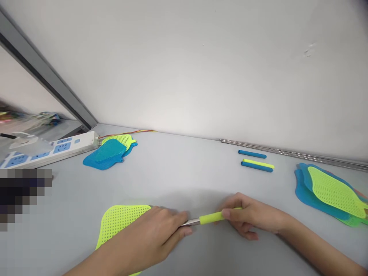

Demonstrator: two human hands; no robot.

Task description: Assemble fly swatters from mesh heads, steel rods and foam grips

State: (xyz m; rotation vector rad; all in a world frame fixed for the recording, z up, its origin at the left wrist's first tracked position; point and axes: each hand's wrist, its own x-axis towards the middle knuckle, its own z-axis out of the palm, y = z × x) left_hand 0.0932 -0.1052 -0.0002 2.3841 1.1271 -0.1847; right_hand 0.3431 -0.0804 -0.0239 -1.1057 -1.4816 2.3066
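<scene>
Your left hand [165, 232] clasps the metal rod [193, 222], your right hand [244, 216] pinches the yellow sleeve [211, 217]; both seemingly share 1 sideways axis between them.

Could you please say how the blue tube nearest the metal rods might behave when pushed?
The blue tube would probably roll if pushed sideways, as it looks round and lies on the table. It is likely light, since its left end looks hollow.

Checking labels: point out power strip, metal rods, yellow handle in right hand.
Power strip [62, 148], head view, on a blue socket panel.
Metal rods [287, 153], head view, midway along the bundle.
Yellow handle [211, 217], head view, on its uncovered part.
</scene>
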